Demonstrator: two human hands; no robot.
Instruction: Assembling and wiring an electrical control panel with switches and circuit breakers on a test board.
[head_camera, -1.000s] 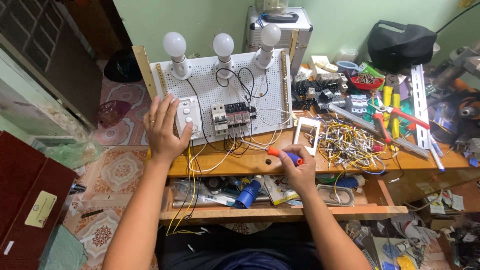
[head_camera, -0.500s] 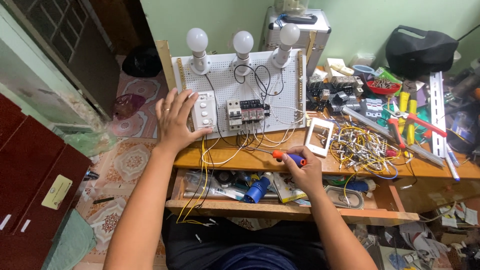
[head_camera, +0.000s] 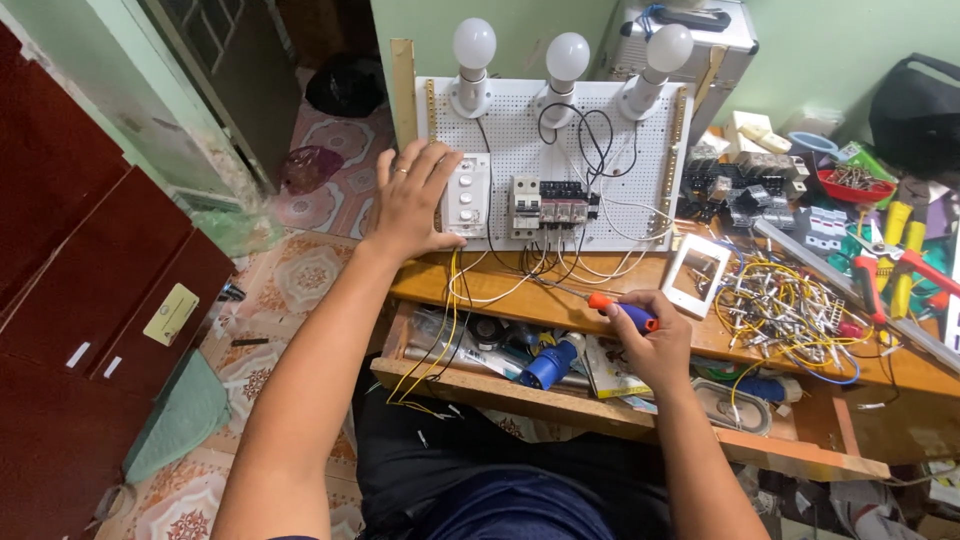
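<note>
Item one: our left hand (head_camera: 412, 205) is lying flat with fingers spread and apart, clamped on nothing, palm pressing the left edge of the white perforated board (head_camera: 620, 150) and fingertips touching the white switch plate (head_camera: 466, 195) mounted there.

Item two: our right hand (head_camera: 655, 340) is closing around the screwdriver (head_camera: 618, 308), fingers wrapped together on its orange-and-blue handle. The tool is lying low over the wooden tabletop (head_camera: 520, 300), just in front of the board's lower edge. Its long axis is running roughly left to right, the handle end in our palm and the thin shaft pointing left and slightly away from us, toward the loose wires (head_camera: 500, 280) hanging below the board.

Item three: the switch plate is sitting up and to the left of the screwdriver, well apart from it, with the row of circuit breakers (head_camera: 550, 205) standing between the two. Our left hand is by far the nearer one to the plate; our right is nearer to the breakers and the wire ends.

Item four: three bulbs (head_camera: 567, 55) are standing in holders along the board's top. A white frame (head_camera: 696, 275) is leaning just right of our right hand, beside a heap of cut wire pieces (head_camera: 790, 310). A blue plug (head_camera: 548, 365) is lying in the open drawer (head_camera: 600, 415) below the tabletop.
</note>
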